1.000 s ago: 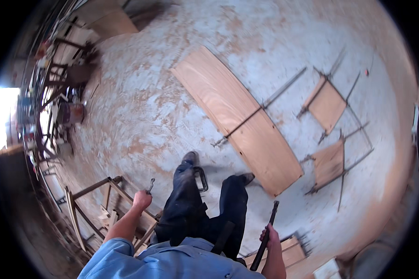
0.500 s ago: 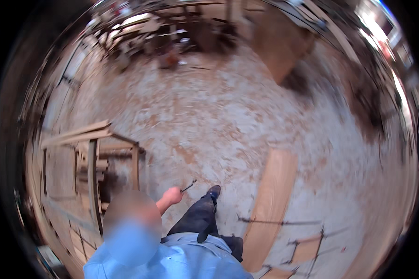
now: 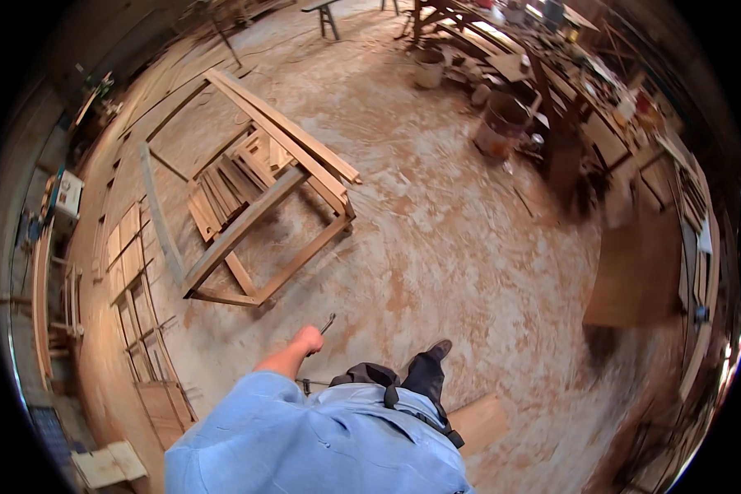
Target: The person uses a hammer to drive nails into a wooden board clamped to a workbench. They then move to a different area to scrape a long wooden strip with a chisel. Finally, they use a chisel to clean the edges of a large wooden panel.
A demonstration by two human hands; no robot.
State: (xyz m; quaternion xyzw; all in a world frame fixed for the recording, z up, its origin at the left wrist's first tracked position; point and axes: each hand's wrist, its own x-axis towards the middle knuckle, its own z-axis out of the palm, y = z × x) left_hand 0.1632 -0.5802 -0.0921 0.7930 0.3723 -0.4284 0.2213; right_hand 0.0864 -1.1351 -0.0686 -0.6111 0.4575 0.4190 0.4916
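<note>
My left hand [image 3: 308, 339] is closed around a slim metal wrench [image 3: 329, 322], held low in front of my body above the floor. One end of the wrench sticks out beyond the fist, and the rest is hidden in the fingers. Ahead and to the left of that hand, apart from it, stands a wooden frame [image 3: 247, 243] made of square bars. Two long strips [image 3: 292, 128] rest along its top, and several short wood pieces [image 3: 230, 185] lie stacked inside it. No part of my right hand shows.
A wide plank [image 3: 479, 421] lies on the floor by my right leg. On the left are clamped wood panels [image 3: 146, 329]. A bucket [image 3: 502, 123] stands by the cluttered bench [image 3: 543, 66] at the far right, and a brown board [image 3: 634, 272] stands nearer.
My view has swung left, bringing the wooden frame further into the picture and shifting the bench to the right. The left hand still grips the wrench. My body now covers most of the plank.
</note>
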